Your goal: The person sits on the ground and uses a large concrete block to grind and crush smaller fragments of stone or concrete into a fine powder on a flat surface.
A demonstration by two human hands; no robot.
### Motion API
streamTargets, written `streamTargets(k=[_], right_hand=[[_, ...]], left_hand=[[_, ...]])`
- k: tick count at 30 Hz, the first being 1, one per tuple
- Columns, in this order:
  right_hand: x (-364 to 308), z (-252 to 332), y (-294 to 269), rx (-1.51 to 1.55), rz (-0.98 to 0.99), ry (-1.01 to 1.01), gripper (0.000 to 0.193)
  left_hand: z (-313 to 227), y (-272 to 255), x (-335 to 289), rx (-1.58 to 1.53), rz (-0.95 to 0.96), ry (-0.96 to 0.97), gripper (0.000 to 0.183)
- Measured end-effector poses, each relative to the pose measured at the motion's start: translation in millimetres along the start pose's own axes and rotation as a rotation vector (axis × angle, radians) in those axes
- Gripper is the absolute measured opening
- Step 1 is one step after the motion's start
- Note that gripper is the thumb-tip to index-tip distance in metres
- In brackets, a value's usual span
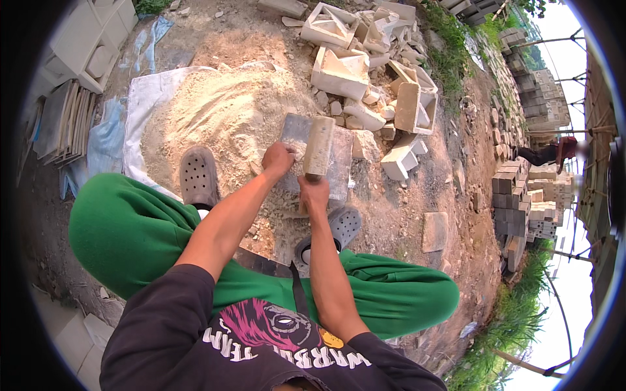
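Note:
My right hand [314, 193] is wrapped round the short handle of a thick, pale, dust-covered beater [319, 147]. The beater's long head points away from me, over a flat grey slab [340, 166] on the ground between my feet. My left hand [278, 159] is closed at the slab's left side, by some pale crumbs. Whatever its fingers pinch is too small or hidden to make out. To the left, a mound of pale, sandy powder [222, 107] is spread over a white sheet [134, 107] and reaches up to the slab.
Broken pale blocks [339, 70] are heaped beyond the slab to the right. Flat boards [65, 124] lean at the left, by stacked white blocks [98, 45]. A flat brick [435, 231] lies on the dirt. Another person [557, 153] is far right, near stacked grey blocks [510, 195].

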State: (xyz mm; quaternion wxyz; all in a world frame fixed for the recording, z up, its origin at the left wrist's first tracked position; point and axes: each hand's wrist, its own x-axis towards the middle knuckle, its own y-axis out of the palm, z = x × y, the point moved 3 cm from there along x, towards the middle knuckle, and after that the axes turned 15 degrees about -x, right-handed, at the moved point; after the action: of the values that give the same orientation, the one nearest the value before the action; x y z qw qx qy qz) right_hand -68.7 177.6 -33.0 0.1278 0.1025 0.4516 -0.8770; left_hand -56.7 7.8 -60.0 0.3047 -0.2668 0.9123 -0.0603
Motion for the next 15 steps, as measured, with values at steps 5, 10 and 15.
streamTargets(k=[5,10,15], right_hand=[[-9,-11,-10,0.131,0.059,0.136,0.025],[-9,54,-61,0.131,0.023,0.068,0.031],[1,59,-64,0.14,-0.239,-0.205,0.019]], left_hand=[[-9,-2,-6,-0.004,-0.076,0.03,0.017],[2,-7,-2,0.018,-0.055,-0.004,0.014],[-8,-3,-5,0.006,-0.052,-0.008,0.014]])
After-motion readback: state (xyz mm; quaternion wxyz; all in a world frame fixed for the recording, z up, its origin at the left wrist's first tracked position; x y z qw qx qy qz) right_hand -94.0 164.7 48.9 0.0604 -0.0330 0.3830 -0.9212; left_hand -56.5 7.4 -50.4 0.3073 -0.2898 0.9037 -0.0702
